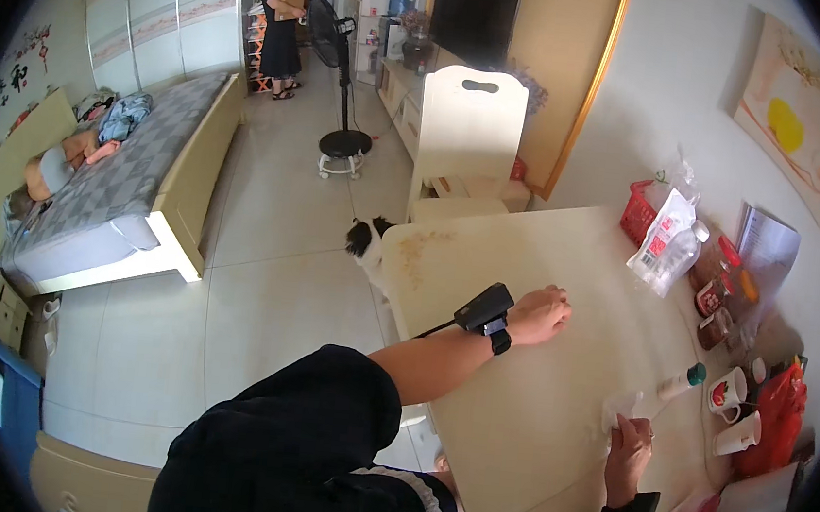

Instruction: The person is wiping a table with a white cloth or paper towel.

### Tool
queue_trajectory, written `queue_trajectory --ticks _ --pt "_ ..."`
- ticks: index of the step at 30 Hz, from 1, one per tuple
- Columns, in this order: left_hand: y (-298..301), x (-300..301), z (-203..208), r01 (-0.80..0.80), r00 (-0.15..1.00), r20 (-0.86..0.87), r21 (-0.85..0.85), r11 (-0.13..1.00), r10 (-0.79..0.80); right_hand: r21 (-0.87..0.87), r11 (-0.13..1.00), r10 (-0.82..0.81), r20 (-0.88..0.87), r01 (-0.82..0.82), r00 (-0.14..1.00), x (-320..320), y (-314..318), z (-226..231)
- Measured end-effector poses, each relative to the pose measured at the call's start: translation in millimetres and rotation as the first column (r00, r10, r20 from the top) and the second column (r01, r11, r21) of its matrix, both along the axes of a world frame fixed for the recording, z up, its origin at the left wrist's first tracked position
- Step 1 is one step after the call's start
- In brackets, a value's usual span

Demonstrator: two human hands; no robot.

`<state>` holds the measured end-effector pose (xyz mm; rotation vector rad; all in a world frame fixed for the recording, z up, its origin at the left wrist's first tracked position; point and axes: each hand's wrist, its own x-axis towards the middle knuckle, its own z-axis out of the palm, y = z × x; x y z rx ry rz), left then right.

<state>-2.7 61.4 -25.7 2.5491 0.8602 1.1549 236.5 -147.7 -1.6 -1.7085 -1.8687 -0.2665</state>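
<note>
My left hand rests on the cream table, its fingers curled closed, with no object showing in it. Lower and to the right, my right hand pinches a thin, whitish, see-through piece, like tissue or plastic film; which of these I cannot tell. Just beyond that hand lies a small pale bottle with a green cap. Both wrists wear black strapped devices. A white mug with a red pattern and a white cup are to the right of the bottle.
Along the wall side stand jars, a red basket, a white pouch and a red bag. A white chair is at the table's far end. A black-and-white animal is beside the table. Beyond are a fan, a person standing and another lying on the bed.
</note>
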Motion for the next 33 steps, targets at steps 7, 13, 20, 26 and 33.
queue_trajectory --ticks 7,13,20,26,33 --pt "-12 -5 5 -0.019 0.998 -0.053 -0.058 0.998 0.016 0.05 0.997 0.062 0.083 -0.066 0.995 23 101 19" --pt "-8 7 3 0.05 0.998 -0.035 -0.095 0.994 -0.054 -0.165 0.982 -0.058 0.184 0.089 0.981 28 167 5" --pt "-8 -5 13 0.038 0.999 -0.033 -0.042 0.998 -0.039 -0.099 0.99 0.112 0.113 -0.101 0.987 13 139 -1" --pt "-7 -5 11 0.029 0.998 -0.062 -0.06 0.998 -0.033 -0.128 0.98 0.165 0.093 -0.152 0.982 -1 76 5" --pt "-12 0 0 0.034 0.998 -0.054 -0.018 0.999 -0.035 -0.052 0.991 0.131 0.076 -0.127 0.988 -21 12 2"
